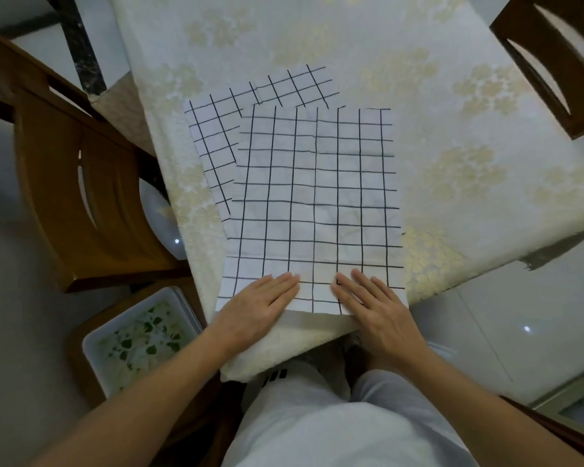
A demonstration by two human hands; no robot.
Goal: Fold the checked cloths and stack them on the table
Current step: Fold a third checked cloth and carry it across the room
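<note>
A white cloth with a black check grid [314, 203] lies spread flat on the table [452, 112], reaching from the middle to the near edge. Under it, turned at an angle, a second checked cloth [216, 136] shows at the upper left and far side. My left hand [260, 303] rests flat on the top cloth's near left corner, fingers straight. On the near edge right of centre, my right hand [375, 301] lies flat too, fingers straight. The two hands are about a hand's width apart.
The table wears a pale floral tablecloth. A wooden chair [81, 183] stands at the left, another chair [553, 62] at the far right. A white tray with a green leaf pattern [139, 335] sits on a seat near my left arm.
</note>
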